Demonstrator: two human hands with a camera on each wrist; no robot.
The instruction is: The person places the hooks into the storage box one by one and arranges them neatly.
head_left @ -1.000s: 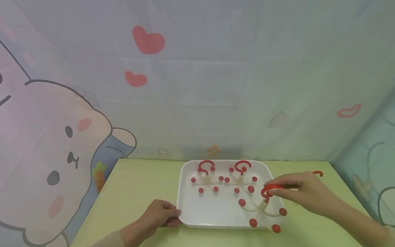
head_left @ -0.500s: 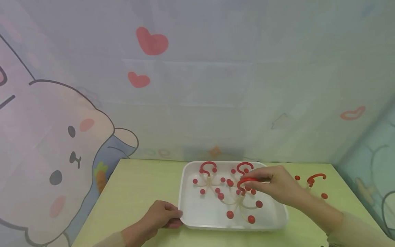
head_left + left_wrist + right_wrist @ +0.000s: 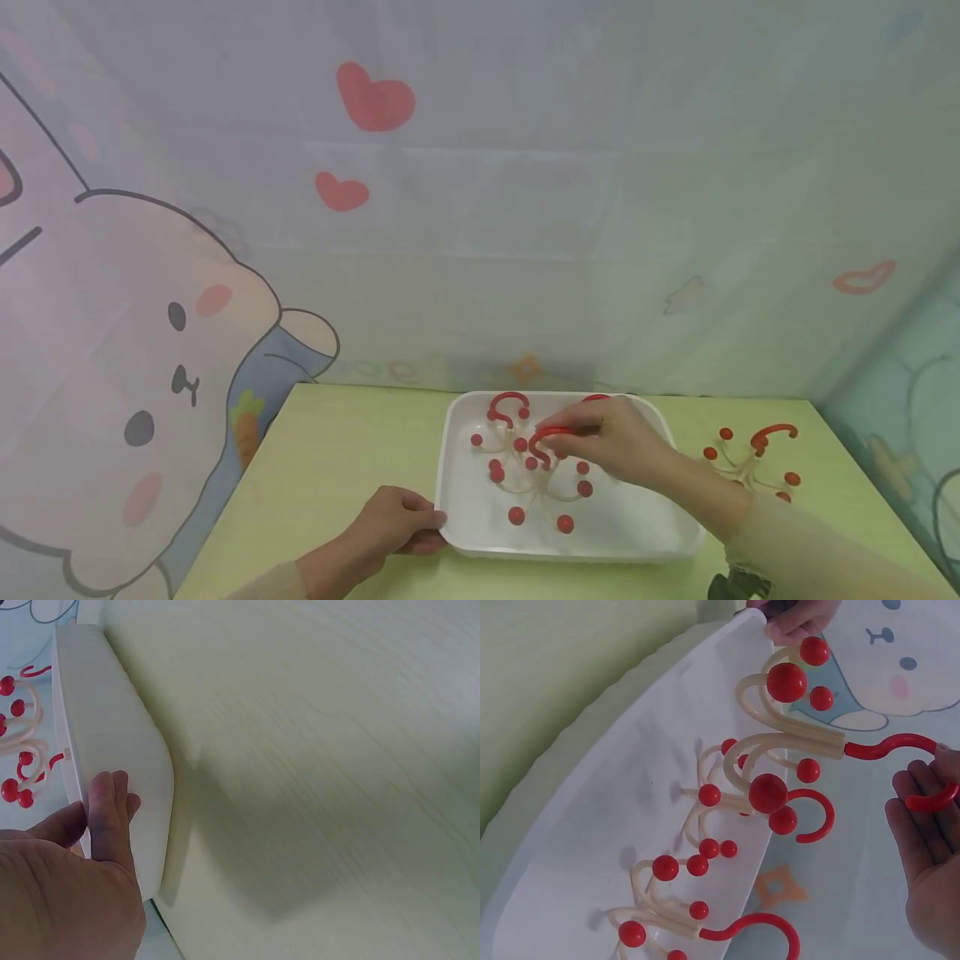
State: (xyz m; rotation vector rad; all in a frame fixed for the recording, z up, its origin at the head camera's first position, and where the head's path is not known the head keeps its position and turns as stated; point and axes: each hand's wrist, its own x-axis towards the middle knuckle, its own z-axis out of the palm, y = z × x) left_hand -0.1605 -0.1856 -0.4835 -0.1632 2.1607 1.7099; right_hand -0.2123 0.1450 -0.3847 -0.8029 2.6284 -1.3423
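My right hand point(image 3: 618, 437) pinches the red hook handle of a ball-tipped claw massager point(image 3: 542, 482), cream prongs hanging over the tray. In the right wrist view the held massager point(image 3: 810, 742) has red balls on its prong ends, and the hand point(image 3: 934, 832) has its fingers at the hook. My left hand point(image 3: 397, 521) grips the left front rim of the white tray point(image 3: 637, 529); the left wrist view shows the thumb inside and fingers along the outer wall point(image 3: 112, 712). Two similar massagers stand at the tray's back, one point(image 3: 512, 429) partly covered, the other point(image 3: 597, 397) mostly hidden behind my right hand.
Another massager point(image 3: 750, 475) stands on the pale green table point(image 3: 337, 442), right of the tray, partly covered by the right forearm. A printed cloth point(image 3: 487, 208) with hearts and a cartoon rabbit hangs behind the table's back edge.
My right hand has carried the massager leftward, from the tray's right front corner to its middle-left. The table massager has come into view. My left hand stays on the tray rim.
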